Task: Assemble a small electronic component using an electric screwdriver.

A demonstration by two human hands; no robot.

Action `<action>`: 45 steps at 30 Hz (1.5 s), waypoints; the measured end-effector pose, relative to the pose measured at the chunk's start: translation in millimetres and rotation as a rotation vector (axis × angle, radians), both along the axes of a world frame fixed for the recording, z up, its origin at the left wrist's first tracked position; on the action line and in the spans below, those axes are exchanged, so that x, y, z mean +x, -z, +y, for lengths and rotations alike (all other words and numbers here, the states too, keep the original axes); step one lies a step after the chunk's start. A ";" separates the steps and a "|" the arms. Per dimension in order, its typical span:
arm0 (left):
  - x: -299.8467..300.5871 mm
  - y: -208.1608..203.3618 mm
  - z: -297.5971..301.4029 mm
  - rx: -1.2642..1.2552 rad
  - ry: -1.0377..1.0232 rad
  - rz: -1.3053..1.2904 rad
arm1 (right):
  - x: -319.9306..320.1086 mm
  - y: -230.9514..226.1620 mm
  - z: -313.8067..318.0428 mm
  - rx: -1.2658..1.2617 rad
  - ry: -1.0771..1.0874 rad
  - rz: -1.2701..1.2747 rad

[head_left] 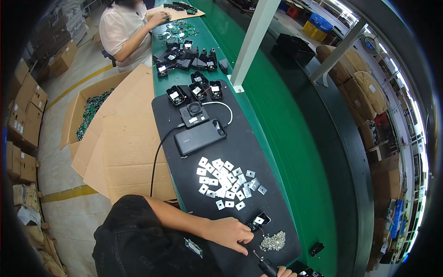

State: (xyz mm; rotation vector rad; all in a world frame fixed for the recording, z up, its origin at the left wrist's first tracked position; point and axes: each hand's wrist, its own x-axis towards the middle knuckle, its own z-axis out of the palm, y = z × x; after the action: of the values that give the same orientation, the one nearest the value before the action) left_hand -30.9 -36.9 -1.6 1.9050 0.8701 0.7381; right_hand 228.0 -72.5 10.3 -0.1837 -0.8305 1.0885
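My left hand [230, 234] reaches across the black mat, fingers curled at the near edge of a small open black plastic housing [262, 218]. A silver plate [259, 221] shows inside that housing, and a thin red wire comes out of it. The hand partly hides the housing. At the bottom edge, my right hand [284, 272] is closed around a black screwdriver [266, 265], cut off by the frame. Its tip points up and left, close to my left thumb. Beside the housing lies a pile of small metal screws [273, 241].
Many silver plates [226, 180] lie scattered on the mat [184, 161]. Beyond them are a black power bank [200, 137], a small fan device [194, 114] with cables, and several housings [198, 91]. A cardboard box [129, 138] stands left. Another person [127, 34] works farther up.
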 end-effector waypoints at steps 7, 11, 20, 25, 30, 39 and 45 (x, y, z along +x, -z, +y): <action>9.7 10.2 -6.6 0.028 -0.016 -0.036 | -11.1 -23.5 1.9 -0.011 -0.064 0.031; 9.1 6.6 -3.8 0.028 0.038 -0.188 | -16.5 -38.0 3.5 0.016 -0.154 -0.063; 9.0 -1.3 -5.4 -0.120 0.071 -0.270 | -12.2 -29.0 -2.6 -0.015 -0.157 -0.018; 15.9 11.9 -9.2 -0.293 0.148 -0.301 | -7.9 -18.6 -1.0 0.018 -0.166 0.006; 14.7 11.6 -12.4 -0.429 0.139 -0.324 | -5.9 -11.0 -8.1 -0.013 -0.140 0.030; 7.8 0.1 -4.0 -0.563 0.232 -0.314 | -10.2 -13.4 -4.6 -0.090 -0.114 0.060; 7.1 4.6 -1.0 -0.552 0.326 -0.312 | 15.8 32.2 -13.2 -0.146 -0.108 0.262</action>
State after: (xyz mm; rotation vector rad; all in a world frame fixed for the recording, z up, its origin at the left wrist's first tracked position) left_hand -23.8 -37.9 -6.3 1.3474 0.4826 0.5085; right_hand 243.8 -85.7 -21.9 -0.1157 -0.5319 1.2455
